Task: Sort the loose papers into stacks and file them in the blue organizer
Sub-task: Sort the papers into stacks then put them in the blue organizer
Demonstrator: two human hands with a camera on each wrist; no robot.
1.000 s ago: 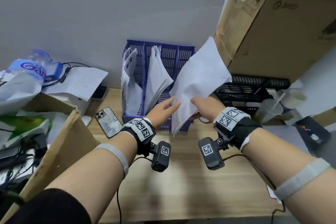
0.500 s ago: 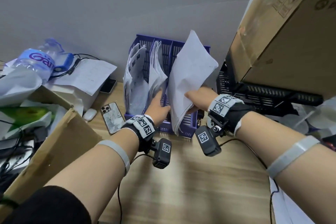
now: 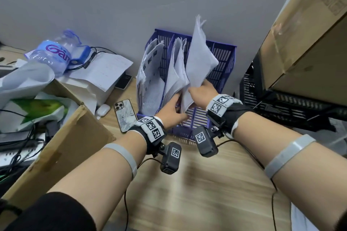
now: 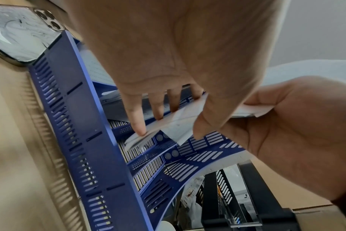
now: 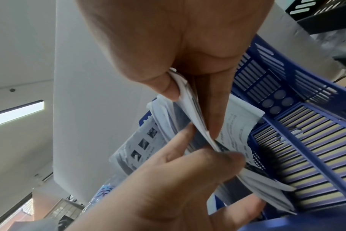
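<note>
Right hand (image 3: pixel 201 93) pinches floppy, light paper stack (image 3: pixel 201 62) at its bottom edge over blue organizer (image 3: pixel 223 65); left hand (image 3: pixel 173 108), fingers straight, steadies filed sheets.

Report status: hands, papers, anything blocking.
Right hand pinches paper stack, lowering into blue organizer. Left hand parts filed papers. Nothing blocking.

"Gan" on bottle (image 3: pixel 53 56) label
</note>
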